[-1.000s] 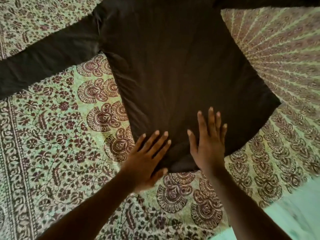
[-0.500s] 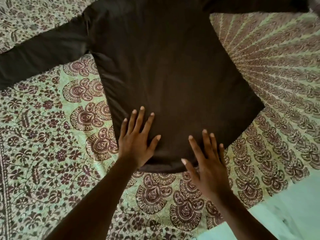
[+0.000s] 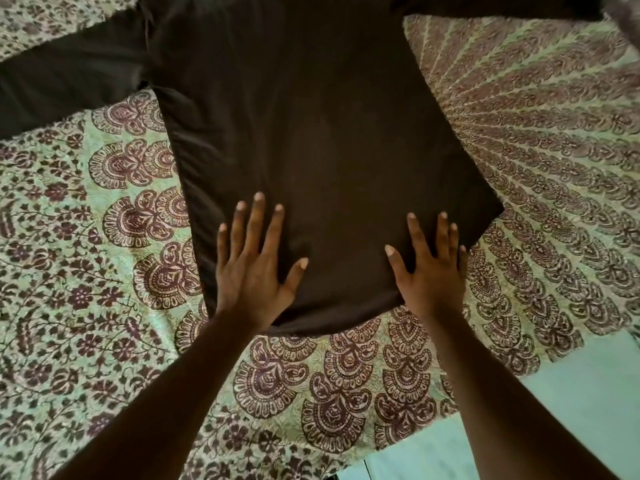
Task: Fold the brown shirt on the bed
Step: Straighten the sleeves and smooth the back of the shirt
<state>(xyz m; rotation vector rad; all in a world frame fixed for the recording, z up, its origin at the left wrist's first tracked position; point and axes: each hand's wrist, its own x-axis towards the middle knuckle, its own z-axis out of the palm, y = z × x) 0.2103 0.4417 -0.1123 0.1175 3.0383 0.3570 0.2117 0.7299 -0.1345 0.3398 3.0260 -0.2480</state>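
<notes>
Dim, soft, even light with faint shadows; edges bend from wide-angle distortion, slightly blurred.

A green bedspread (image 3: 104,271) printed with maroon paisley and flowers lies beside pale green floor (image 3: 588,393).

Two bare forearms in view, entering from bottom edge, no sleeves, no watch, no bracelet. Left hand (image 3: 254,271) and right hand (image 3: 429,271) bare: no rings, no gloves. Fingers (image 3: 258,216) long and slender. Nails short, pale, unpainted, visible on most fingertips including both thumbs. Upper arms out of frame; clothing not visible.
</notes>
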